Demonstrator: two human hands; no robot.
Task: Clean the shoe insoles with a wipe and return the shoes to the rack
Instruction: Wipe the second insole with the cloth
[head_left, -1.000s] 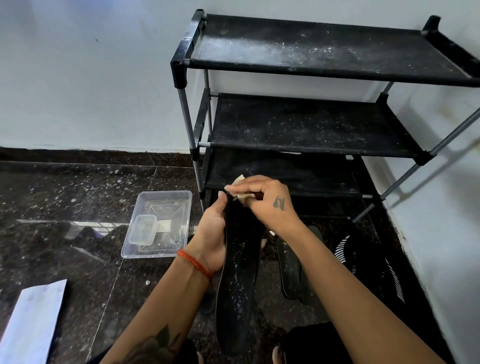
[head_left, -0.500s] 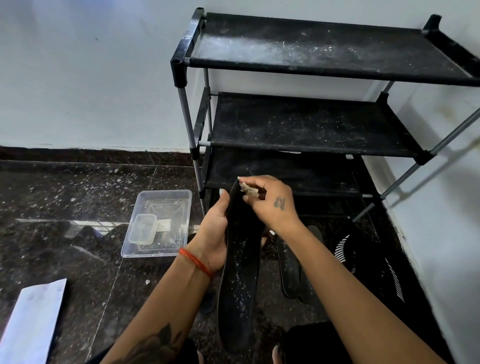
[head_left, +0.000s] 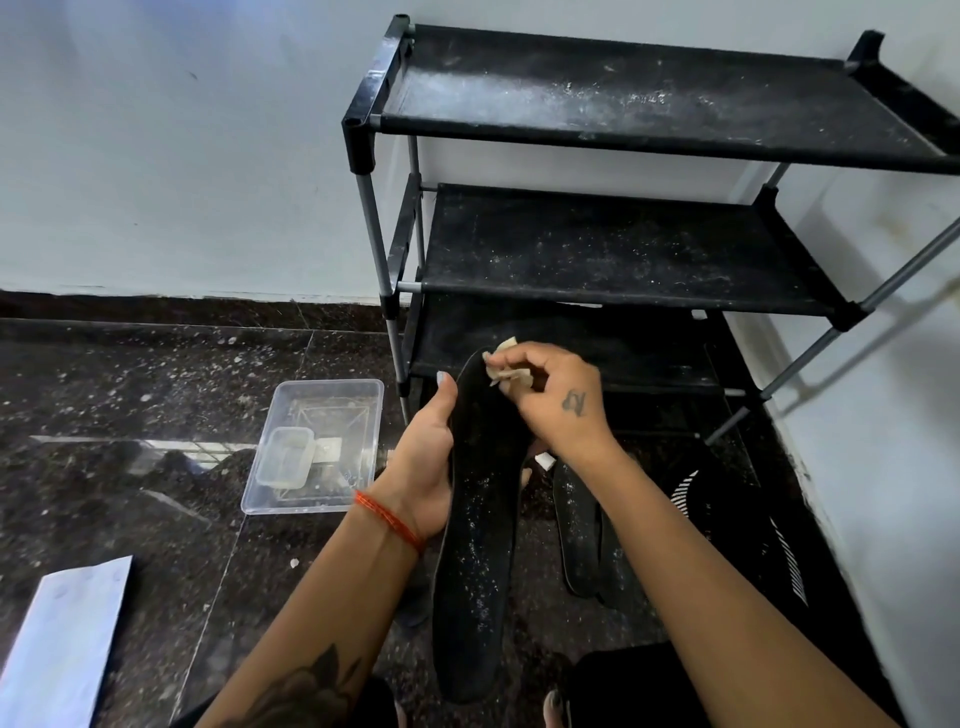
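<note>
Black insole lengthwise, toe toward rack

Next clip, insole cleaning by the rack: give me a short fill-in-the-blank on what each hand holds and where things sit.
1. The left hand holds a black ____ by its edge.
2. The right hand pinches a crumpled ____ at the insole's far tip.
3. The clear plastic container sits on the floor to the ____ of the shoe rack.
4. The rack's top shelf holds ____ shoes.

Missing words: insole; wipe; left; no
</note>
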